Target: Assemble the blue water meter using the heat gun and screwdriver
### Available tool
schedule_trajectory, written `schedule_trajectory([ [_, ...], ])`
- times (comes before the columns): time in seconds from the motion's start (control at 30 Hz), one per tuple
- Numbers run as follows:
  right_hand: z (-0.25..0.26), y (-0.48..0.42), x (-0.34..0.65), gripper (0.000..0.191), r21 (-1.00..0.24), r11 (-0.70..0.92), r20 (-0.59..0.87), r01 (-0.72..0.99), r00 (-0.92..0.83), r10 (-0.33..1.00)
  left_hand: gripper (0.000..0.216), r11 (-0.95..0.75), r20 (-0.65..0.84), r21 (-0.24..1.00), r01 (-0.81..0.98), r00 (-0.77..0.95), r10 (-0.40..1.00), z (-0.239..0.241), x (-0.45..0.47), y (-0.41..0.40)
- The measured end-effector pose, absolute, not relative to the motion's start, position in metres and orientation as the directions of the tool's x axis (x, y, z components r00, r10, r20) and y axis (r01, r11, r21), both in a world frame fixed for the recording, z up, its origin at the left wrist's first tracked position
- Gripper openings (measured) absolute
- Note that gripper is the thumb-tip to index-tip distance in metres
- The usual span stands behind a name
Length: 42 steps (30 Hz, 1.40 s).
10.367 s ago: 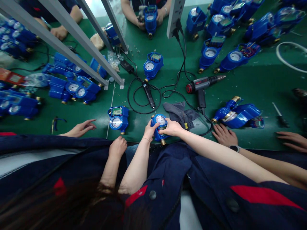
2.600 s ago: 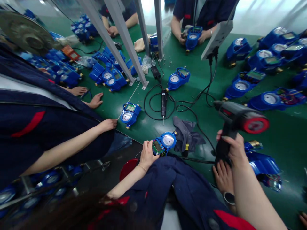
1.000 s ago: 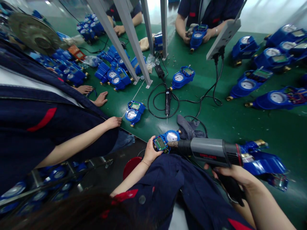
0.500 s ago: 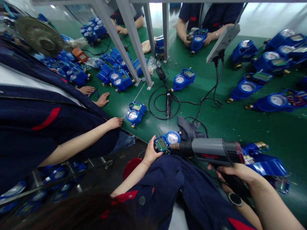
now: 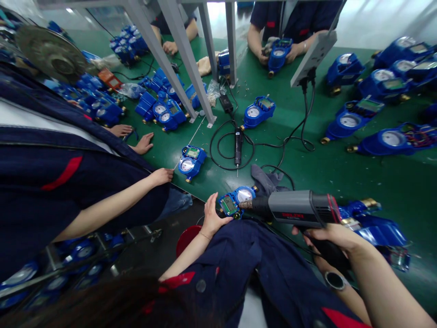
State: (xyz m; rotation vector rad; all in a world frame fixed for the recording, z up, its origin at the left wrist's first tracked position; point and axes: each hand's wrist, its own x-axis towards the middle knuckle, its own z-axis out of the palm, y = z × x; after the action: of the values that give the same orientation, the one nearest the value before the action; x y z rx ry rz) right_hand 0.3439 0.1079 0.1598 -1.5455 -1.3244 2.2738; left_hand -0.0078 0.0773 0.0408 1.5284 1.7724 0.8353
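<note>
A blue water meter [image 5: 244, 195] with a round white dial and an uncovered green circuit board lies at the table's near edge. My left hand [image 5: 213, 217] grips its board end, thumb and fingers on either side. The grey and black heat gun [image 5: 293, 207] is in my right hand [image 5: 329, 234], whose fingers wrap the black handle. Its nozzle tip is close beside the circuit board; whether they touch I cannot tell. Under the handle shows a forearm wearing a watch [image 5: 335, 280]; whose it is I cannot tell.
Another blue meter [image 5: 191, 161] lies left, near a co-worker's hand [image 5: 161, 176]. A black electric screwdriver [image 5: 238, 146] rests within its coiled cable. A grey cloth [image 5: 268, 180] sits behind the heat gun. Several meters stand right; a power strip [image 5: 314, 59] hangs near grey posts [image 5: 186, 59].
The whole view has shifted slightly. The heat gun's body has moved a little to the left. My left hand keeps its grip on the meter.
</note>
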Motion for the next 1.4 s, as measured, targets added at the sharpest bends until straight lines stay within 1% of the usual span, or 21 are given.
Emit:
schedule_trajectory([
  [0.2,0.160,0.108,0.342,0.029,-0.701,-0.609,-0.707,0.372,-0.479,0.521,0.097,0.094,0.012,0.797,0.596,-0.171,0.985,0.050,-0.010,0.075],
  [0.4,0.155,0.107,0.343,0.033,-0.700,-0.616,-0.706,0.361,-0.481,0.520,0.092,0.057,0.086,0.800,0.597,-0.208,0.974,0.051,-0.010,0.074],
  [0.47,0.153,0.106,0.344,0.035,-0.707,-0.601,-0.701,0.373,-0.478,0.528,0.082,0.051,0.120,0.800,0.598,-0.242,0.963,0.053,-0.011,0.074],
  [0.6,0.150,0.098,0.352,0.038,-0.732,-0.591,-0.678,0.338,-0.436,0.592,0.053,0.069,0.179,0.799,0.598,-0.346,0.921,0.058,-0.012,0.073],
  [0.67,0.146,0.091,0.359,0.034,-0.745,-0.591,-0.667,0.311,-0.347,0.659,0.046,0.076,0.191,0.797,0.599,-0.370,0.909,0.059,-0.013,0.072],
  [0.77,0.136,0.075,0.364,0.030,-0.788,-0.545,-0.593,0.287,-0.115,0.797,0.042,0.078,0.191,0.791,0.606,-0.368,0.910,0.060,-0.014,0.072],
  [0.83,0.128,0.066,0.364,0.035,-0.815,-0.504,-0.513,0.286,0.048,0.857,0.042,0.074,0.185,0.784,0.616,-0.347,0.919,0.059,-0.014,0.072],
  [0.87,0.125,0.064,0.364,0.040,-0.809,-0.491,-0.472,0.323,0.141,0.870,0.044,0.068,0.182,0.779,0.623,-0.328,0.927,0.058,-0.014,0.072],
  [0.93,0.119,0.064,0.363,0.053,-0.756,-0.489,-0.373,0.434,0.329,0.868,0.051,0.045,0.171,0.763,0.645,-0.269,0.948,0.055,-0.012,0.075],
  [1.0,0.113,0.073,0.363,0.072,-0.663,-0.522,-0.262,0.536,0.487,0.833,0.063,0.014,0.150,0.736,0.677,-0.183,0.972,0.052,-0.007,0.079],
  [1.07,0.105,0.090,0.366,0.090,-0.562,-0.591,-0.207,0.579,0.593,0.778,0.076,-0.014,0.117,0.697,0.717,-0.094,0.989,0.049,-0.001,0.084],
  [1.1,0.099,0.100,0.367,0.094,-0.508,-0.628,-0.184,0.590,0.638,0.748,0.081,-0.025,0.097,0.674,0.739,-0.056,0.994,0.048,0.003,0.086],
  [1.17,0.086,0.121,0.368,0.095,-0.420,-0.682,-0.148,0.598,0.696,0.702,0.086,-0.036,0.062,0.625,0.780,-0.003,0.998,0.047,0.009,0.091],
  [1.27,0.073,0.147,0.364,0.086,-0.381,-0.673,-0.096,0.634,0.696,0.711,0.083,-0.040,0.028,0.560,0.828,0.030,0.999,0.049,0.016,0.095],
  [1.33,0.074,0.157,0.352,0.077,-0.385,-0.616,-0.035,0.687,0.656,0.754,0.080,-0.038,0.016,0.531,0.846,0.035,0.999,0.051,0.017,0.097],
  [1.4,0.082,0.160,0.330,0.065,-0.415,-0.495,0.033,0.764,0.556,0.831,0.077,-0.034,0.007,0.520,0.853,0.036,0.999,0.054,0.018,0.098],
])
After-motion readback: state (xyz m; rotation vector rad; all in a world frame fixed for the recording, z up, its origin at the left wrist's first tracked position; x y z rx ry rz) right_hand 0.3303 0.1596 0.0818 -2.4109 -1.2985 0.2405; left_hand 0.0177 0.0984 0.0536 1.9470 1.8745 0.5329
